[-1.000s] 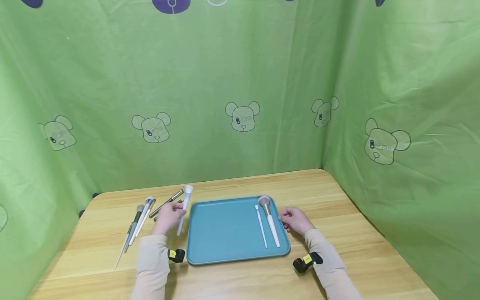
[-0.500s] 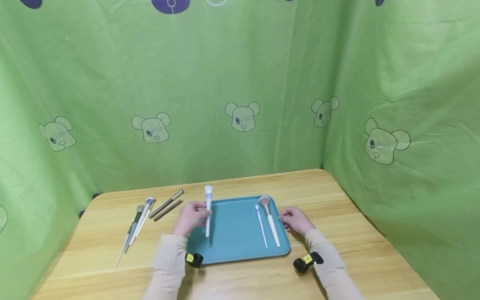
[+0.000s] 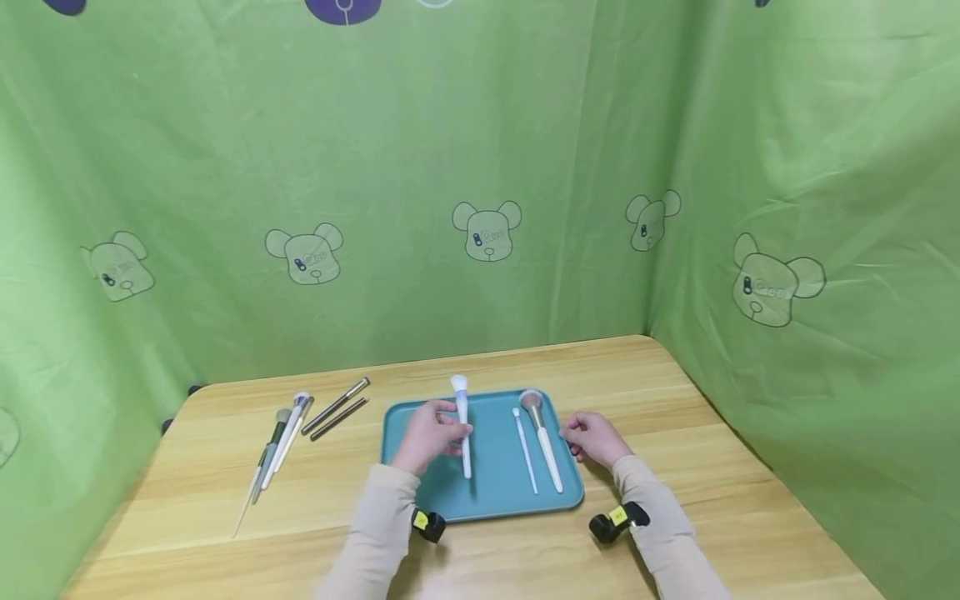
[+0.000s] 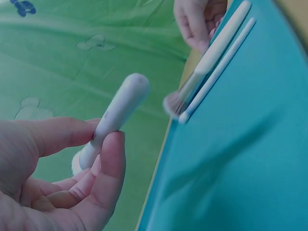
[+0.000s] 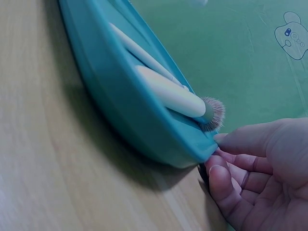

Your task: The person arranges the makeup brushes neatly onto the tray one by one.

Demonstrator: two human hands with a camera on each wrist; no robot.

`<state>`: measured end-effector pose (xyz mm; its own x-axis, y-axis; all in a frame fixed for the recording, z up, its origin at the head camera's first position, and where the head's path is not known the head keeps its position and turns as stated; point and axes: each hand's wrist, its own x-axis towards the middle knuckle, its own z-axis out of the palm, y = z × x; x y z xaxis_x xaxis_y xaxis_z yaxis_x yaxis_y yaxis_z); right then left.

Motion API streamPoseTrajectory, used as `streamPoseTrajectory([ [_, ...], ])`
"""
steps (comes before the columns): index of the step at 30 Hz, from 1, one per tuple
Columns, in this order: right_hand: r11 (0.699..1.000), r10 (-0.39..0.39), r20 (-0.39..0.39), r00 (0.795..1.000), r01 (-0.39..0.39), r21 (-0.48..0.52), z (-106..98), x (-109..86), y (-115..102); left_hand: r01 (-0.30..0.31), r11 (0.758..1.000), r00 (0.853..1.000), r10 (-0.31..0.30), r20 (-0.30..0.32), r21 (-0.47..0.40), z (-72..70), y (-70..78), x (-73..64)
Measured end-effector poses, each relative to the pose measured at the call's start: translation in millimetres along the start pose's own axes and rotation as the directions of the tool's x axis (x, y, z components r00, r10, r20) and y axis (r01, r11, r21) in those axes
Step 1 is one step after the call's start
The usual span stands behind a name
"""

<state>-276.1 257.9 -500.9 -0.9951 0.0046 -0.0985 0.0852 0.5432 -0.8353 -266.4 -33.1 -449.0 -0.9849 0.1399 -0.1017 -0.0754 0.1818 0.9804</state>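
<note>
My left hand (image 3: 431,435) pinches a white makeup brush (image 3: 462,410) between thumb and fingers above the blue tray (image 3: 491,496). Its bristles point away from me, and the brush casts a shadow on the tray in the left wrist view. On the tray's right side lie a slim white brush (image 3: 526,450) and a larger white-handled brush (image 3: 547,454) with a fluffy head, side by side. My right hand (image 3: 596,437) is at the tray's right edge. In the right wrist view, its thumb and curled fingers pinch the tray's rim (image 5: 192,156).
Left of the tray, several makeup brushes lie on the wooden table (image 3: 172,517), among them a dark green-handled brush (image 3: 276,432) and a white-handled brush (image 3: 283,446). Two dark, slender brushes, one (image 3: 336,405) behind the other (image 3: 339,419), lie nearer the tray. Green curtains (image 3: 405,308) surround the table.
My left hand has carried the white makeup brush rightward, from beside the loose brushes to above the tray's middle. My right hand has stayed at the tray's edge.
</note>
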Motion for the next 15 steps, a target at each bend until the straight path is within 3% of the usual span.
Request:
streamPoseTrajectory([
  [10, 1.000, -0.006, 0.000, 1.000, 0.006, 0.001, 0.4, 0.4, 1.6, 0.019, 1.000, 1.000, -0.019, 0.004, -0.022, 39.3, -6.6, 14.3],
  [15, 1.000, -0.009, 0.004, 1.000, 0.009, 0.012, -0.4, 1.6, 2.4, 0.042, 0.999, 0.999, -0.041, -0.012, 0.008, 56.6, -11.0, 20.9],
])
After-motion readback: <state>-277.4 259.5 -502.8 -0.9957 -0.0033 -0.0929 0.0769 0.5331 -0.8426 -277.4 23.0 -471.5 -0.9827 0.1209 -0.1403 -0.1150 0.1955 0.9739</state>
